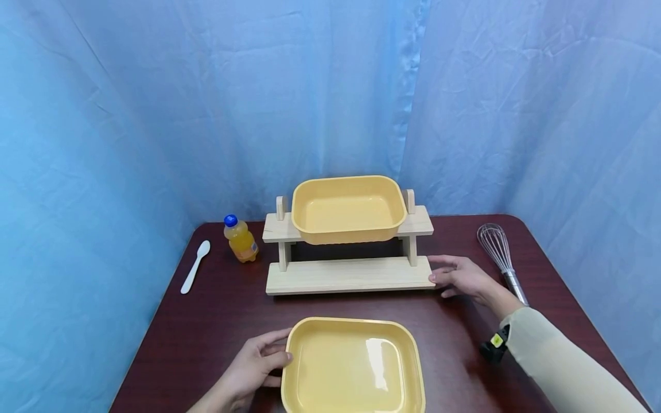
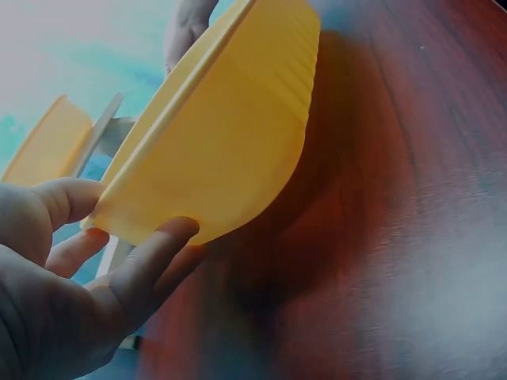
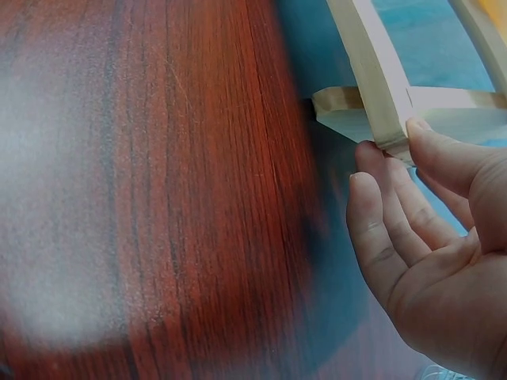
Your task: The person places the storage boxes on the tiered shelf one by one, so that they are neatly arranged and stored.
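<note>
In the head view my left hand [image 1: 253, 364] grips the left rim of a yellow plastic basin [image 1: 341, 367] at the table's front. The left wrist view shows the thumb at the rim and the fingers [image 2: 154, 249] against the outer wall. My right hand [image 1: 465, 278] pinches the right end of the lower board of a two-tier wooden shelf [image 1: 351, 275]. Up close, in the right wrist view, the thumb lies on the wooden board [image 3: 380, 87] with fingertips under its corner. A second yellow basin [image 1: 348, 212] sits on the shelf's upper tier.
An orange drink bottle [image 1: 241, 241] with a blue cap stands left of the shelf. Farther left lies a white spoon [image 1: 195, 268]. A wire whisk [image 1: 498, 252] lies beyond the right hand. Blue curtains [image 1: 330, 86] hang behind the dark red table [image 1: 206, 321].
</note>
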### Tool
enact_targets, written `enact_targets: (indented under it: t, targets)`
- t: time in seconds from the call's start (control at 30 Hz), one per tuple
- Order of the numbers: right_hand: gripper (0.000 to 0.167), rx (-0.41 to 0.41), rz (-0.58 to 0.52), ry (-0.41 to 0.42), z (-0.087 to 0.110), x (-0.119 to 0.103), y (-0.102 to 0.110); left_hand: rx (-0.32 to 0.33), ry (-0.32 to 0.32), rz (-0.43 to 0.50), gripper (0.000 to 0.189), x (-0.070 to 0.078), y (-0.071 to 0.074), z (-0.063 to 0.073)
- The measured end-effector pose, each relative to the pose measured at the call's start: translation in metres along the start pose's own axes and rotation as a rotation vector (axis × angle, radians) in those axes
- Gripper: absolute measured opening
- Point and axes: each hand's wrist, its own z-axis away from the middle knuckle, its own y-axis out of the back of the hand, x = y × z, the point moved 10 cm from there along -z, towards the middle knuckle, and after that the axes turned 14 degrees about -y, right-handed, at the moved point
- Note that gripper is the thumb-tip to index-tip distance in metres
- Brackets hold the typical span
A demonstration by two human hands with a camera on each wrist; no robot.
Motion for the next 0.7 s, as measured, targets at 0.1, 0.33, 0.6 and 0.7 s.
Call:
enact_targets:
  t: [0.1,0.33,0.6,0.7]
  targets:
    - [0.073,-0.002,0.001,0.005,0.001,-0.001,0.000,0.005,0.004,-0.017,0.066,0.009,0.002,-0.007]
    - [0.073,0.016,-0.003,-0.011,-0.002,0.002,0.003,0.034,-0.005,-0.022,0.065,0.037,0.011,-0.034]
    - [0.072,0.019,-0.003,-0.008,-0.004,0.003,0.004,0.071,0.003,-0.067,0.056,0.057,0.020,-0.075]
    - [0.071,0.021,0.005,-0.004,-0.003,0.003,0.002,0.090,0.020,-0.098,0.053,0.058,0.025,-0.089]
